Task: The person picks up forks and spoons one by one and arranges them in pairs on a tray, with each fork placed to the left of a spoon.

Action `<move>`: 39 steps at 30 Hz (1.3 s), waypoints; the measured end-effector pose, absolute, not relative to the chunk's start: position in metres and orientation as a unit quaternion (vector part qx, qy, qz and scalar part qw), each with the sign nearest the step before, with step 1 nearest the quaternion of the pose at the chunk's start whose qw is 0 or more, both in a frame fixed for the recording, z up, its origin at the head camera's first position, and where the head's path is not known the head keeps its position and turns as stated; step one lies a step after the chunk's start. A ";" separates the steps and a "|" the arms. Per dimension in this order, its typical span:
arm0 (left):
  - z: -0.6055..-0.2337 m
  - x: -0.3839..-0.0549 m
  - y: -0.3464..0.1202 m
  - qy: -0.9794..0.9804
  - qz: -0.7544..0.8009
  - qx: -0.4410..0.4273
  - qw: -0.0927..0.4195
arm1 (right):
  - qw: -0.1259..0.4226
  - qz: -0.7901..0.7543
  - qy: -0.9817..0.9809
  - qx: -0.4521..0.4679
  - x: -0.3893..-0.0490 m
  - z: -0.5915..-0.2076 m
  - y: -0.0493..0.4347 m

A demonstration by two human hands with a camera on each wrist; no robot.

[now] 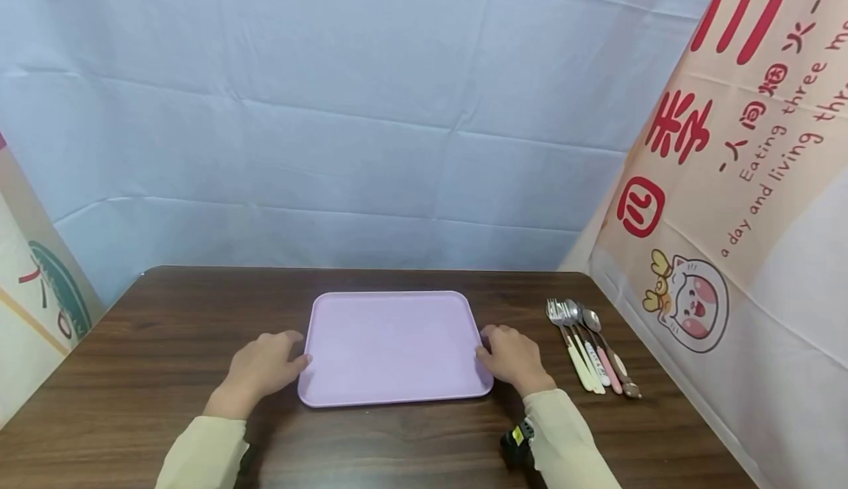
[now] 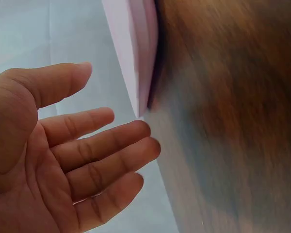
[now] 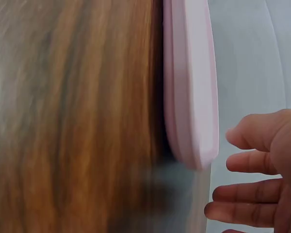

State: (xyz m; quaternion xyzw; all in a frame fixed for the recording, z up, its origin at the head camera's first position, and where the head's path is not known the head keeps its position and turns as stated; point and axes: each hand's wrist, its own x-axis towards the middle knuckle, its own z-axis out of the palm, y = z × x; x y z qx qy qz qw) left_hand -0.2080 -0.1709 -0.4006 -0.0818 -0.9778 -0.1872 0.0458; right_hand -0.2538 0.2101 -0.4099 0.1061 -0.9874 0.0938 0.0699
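Note:
A pale purple rectangular tray (image 1: 394, 349) lies flat on the dark wood table. My left hand (image 1: 265, 364) is at its left edge, thumb and fingers spread apart; the left wrist view has the open palm of this hand (image 2: 82, 150) beside the tray's rim (image 2: 140, 53), with nothing held. At the opposite edge is my right hand (image 1: 515, 356), its thumb overlapping the rim in the head view. From the right wrist, the fingers of that hand (image 3: 262, 194) look relaxed and extended, close to the tray's corner (image 3: 191, 97), gripping nothing.
To the right of the tray lies a bunch of cutlery (image 1: 592, 353): forks and spoons with pale yellow, patterned white, pink and brown handles. The wood table (image 1: 199, 305) ends at a light blue cloth (image 1: 331, 121) behind. A printed cloth (image 1: 762, 202) hangs along the right side.

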 end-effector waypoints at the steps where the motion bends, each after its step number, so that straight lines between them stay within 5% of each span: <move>1: -0.400 -0.208 -0.170 -0.977 -0.194 -0.083 0.043 | 0.066 0.096 -0.988 0.101 -0.254 -0.410 0.213; 26: -0.402 -0.202 -0.162 -0.946 -0.317 -0.026 -0.065 | 0.056 0.101 -0.993 0.036 -0.242 -0.406 0.287; 39: -0.408 -0.202 -0.160 -0.929 -0.365 -0.020 -0.058 | 0.050 0.092 -0.994 -0.012 -0.234 -0.408 0.320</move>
